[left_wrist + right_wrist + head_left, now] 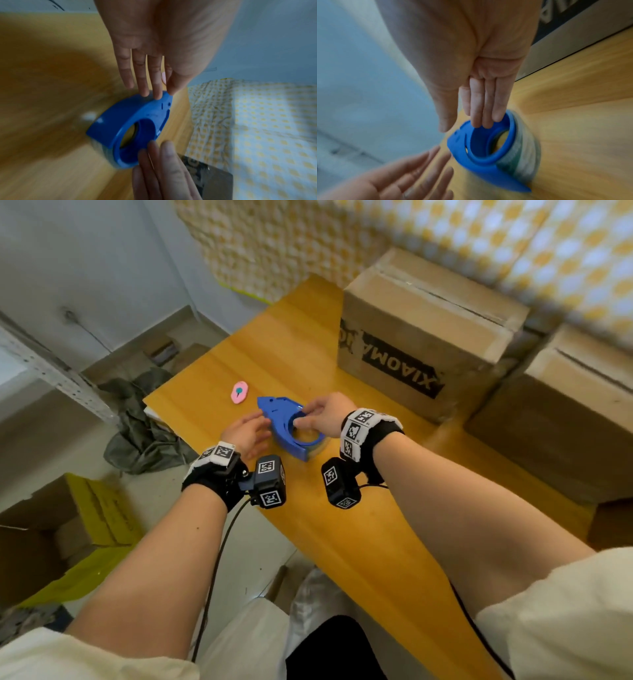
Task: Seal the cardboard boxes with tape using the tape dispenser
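I see the tape dispenser (291, 428) as smooth blue plastic with a slight sheen; the tape roll (522, 158) inside it looks clear and glossy; the table (267, 344) under it is smooth yellow-orange wood with visible grain and a satin finish; the cardboard boxes (421, 333) are matt brown cardboard with black print; the cloth (513, 237) behind looks soft and crinkled, checked yellow and white.

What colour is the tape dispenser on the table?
Blue plastic tape dispenser; clearest in the head view.
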